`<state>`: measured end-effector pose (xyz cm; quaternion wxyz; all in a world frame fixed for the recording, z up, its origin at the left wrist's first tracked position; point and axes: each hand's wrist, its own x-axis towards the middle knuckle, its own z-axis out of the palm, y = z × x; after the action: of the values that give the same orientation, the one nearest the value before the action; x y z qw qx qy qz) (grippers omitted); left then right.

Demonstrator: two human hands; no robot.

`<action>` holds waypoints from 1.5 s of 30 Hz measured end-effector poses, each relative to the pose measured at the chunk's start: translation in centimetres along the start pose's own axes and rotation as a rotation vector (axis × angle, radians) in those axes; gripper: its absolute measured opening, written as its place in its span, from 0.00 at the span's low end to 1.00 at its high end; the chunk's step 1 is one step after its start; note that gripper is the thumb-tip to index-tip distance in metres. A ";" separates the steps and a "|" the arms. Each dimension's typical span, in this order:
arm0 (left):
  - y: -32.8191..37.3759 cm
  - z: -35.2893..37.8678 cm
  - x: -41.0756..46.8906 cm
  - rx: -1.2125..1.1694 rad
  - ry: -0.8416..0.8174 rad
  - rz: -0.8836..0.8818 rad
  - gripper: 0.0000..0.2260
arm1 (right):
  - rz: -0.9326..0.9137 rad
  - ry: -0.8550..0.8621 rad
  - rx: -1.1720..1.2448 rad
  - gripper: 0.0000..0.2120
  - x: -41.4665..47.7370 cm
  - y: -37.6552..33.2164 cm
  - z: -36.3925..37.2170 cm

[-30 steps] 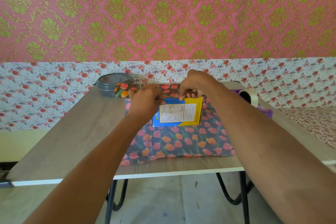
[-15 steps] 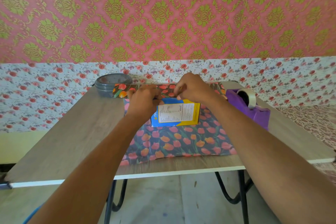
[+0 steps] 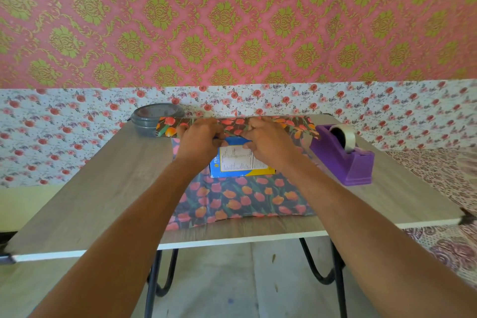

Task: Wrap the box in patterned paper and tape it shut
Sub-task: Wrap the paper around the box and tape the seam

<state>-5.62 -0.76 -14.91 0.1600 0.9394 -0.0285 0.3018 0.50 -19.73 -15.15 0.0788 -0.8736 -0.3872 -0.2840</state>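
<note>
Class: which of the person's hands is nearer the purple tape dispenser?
Right. The right hand holds the paper edge nearer the tape dispenser; the left hand holds it toward the grey container.

Both hands at far edge of tulip-print paper (image 3: 240, 196), folded up over blue-yellow box (image 3: 238, 164). Left hand (image 3: 200, 137) and right hand (image 3: 268, 138) each pinch the paper edge. Purple tape dispenser (image 3: 342, 156) just right, grey lidded container (image 3: 154, 119) far left on wood table (image 3: 90, 188).

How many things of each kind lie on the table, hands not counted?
Box: 1
Patterned paper: 1
Purple tape dispenser: 1
Grey round container: 1
Total: 4
</note>
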 end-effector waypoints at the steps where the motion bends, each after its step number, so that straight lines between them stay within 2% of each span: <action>1: 0.1 -0.1 0.0 0.012 -0.011 -0.008 0.01 | 0.041 -0.026 0.054 0.14 -0.1 -0.1 -0.4; 3: 0.3 -0.5 0.1 0.021 -0.039 -0.025 0.01 | 0.131 0.040 0.218 0.14 -0.9 0.0 -1.2; 7: 1.0 -1.2 0.8 0.040 -0.132 -0.096 0.07 | 0.372 0.314 0.423 0.08 -3.4 1.6 -2.8; 10: 2.1 -1.2 1.3 0.124 -0.141 -0.095 0.08 | 0.531 0.378 0.464 0.10 -6.2 3.7 -4.1; 13: 5.0 -0.5 1.3 0.218 -0.009 -0.061 0.08 | 0.655 0.451 0.434 0.08 -9.4 6.3 -5.1; 15: 7.7 0.2 1.2 0.199 0.012 0.021 0.10 | 0.750 0.483 0.403 0.06 -11.2 7.9 -5.8; 17: 10.9 1.9 1.0 0.158 -0.050 0.155 0.12 | 0.849 0.512 0.343 0.06 -13.0 10.2 -6.5; 19: 14.1 3.9 0.5 0.168 -0.130 0.259 0.14 | 0.927 0.505 0.305 0.08 -14.2 12.4 -7.0; 23: 20.0 9.2 0.3 0.254 -0.276 0.348 0.21 | 1.093 0.225 0.381 0.18 -15.3 16.4 -7.0; 25: 21.8 11.3 0.8 0.203 -0.328 0.340 0.24 | 1.133 0.114 0.509 0.19 -15.1 17.1 -7.5; 28: 23.4 13.5 1.4 0.085 -0.383 0.295 0.22 | 1.195 -0.002 0.829 0.11 -14.4 17.5 -7.7; 30: 24.1 14.5 1.9 0.059 -0.346 0.266 0.19 | 1.225 -0.039 0.887 0.14 -13.7 18.3 -7.4; 33: 24.5 15.1 2.3 0.092 -0.293 0.235 0.17 | 1.283 -0.009 0.977 0.14 -13.6 18.6 -6.7; 36: 24.5 15.5 2.3 0.121 -0.292 0.214 0.20 | 1.289 0.089 1.123 0.01 -13.7 18.5 -6.6; 40: 24.6 15.3 2.5 0.127 -0.306 0.211 0.21 | 1.251 0.289 1.181 0.02 -12.8 19.0 -8.0; 42: 24.7 15.2 2.6 0.127 -0.317 0.210 0.21 | 1.214 0.329 1.139 0.09 -12.6 18.7 -8.7; 43: 24.7 15.1 2.5 0.126 -0.327 0.204 0.20 | 1.201 0.343 1.118 0.09 -13.0 18.2 -8.8; 45: 24.6 15.1 2.4 0.138 -0.334 0.219 0.20 | 1.226 0.360 1.113 0.01 -14.4 17.3 -8.3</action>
<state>1.08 -28.72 -18.10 0.0546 0.9764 -0.1356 0.1588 1.63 -43.71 -14.91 0.6979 -0.7043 0.0903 -0.0939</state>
